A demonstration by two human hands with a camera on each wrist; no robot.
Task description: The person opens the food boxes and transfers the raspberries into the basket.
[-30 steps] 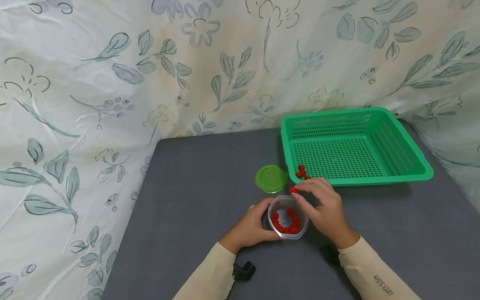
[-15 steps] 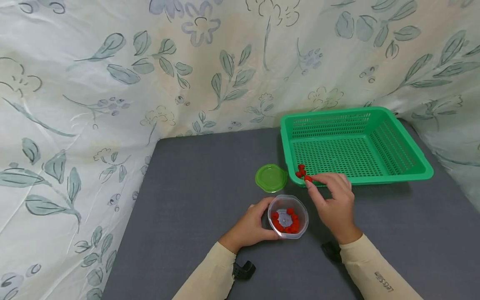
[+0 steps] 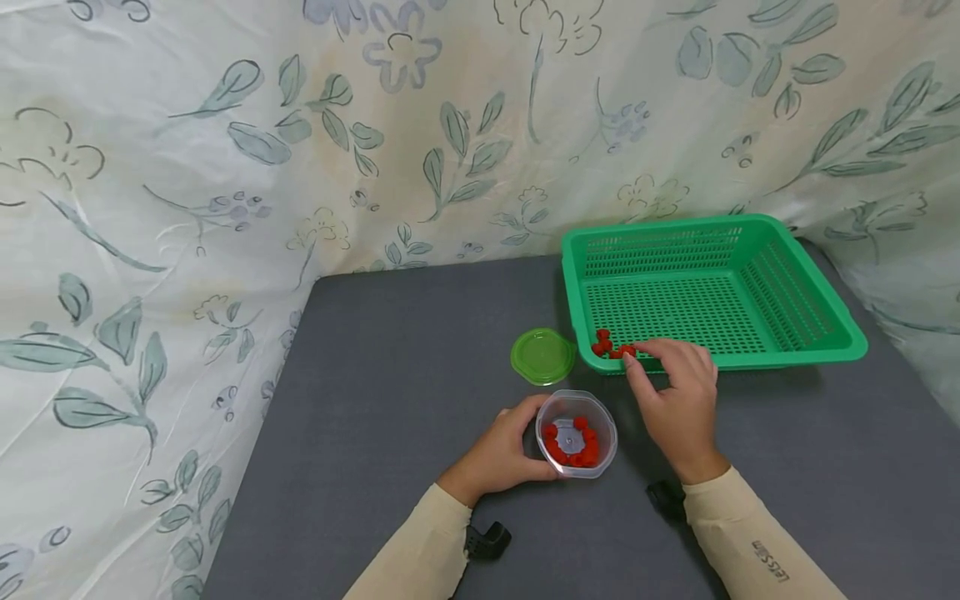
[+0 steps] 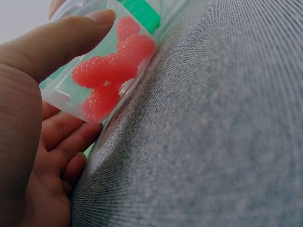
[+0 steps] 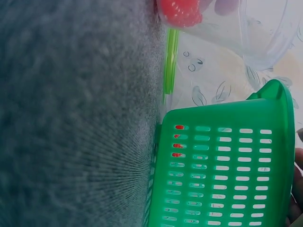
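My left hand [image 3: 510,454] grips a clear plastic cup [image 3: 545,425] on the grey table; the thumb [image 4: 61,42] lies along its wall in the left wrist view. Several red raspberries [image 4: 97,71] lie in the bottom of the cup. My right hand [image 3: 678,408] is at the near left corner of the green basket [image 3: 750,362], with thumb and index finger pinching a raspberry [image 3: 628,351] just inside the rim. More raspberries [image 3: 599,347] lie in that corner, and red shows through the basket's slots in the right wrist view.
A green round lid [image 3: 542,357] lies on the grey table [image 3: 405,375], left of the basket and behind the cup. Floral cloth [image 3: 465,150] hangs behind the table and along its sides.
My right hand has carried a raspberry from above the cup to the right and away from me, into the basket's near left corner. My left hand and the cup have stayed put.
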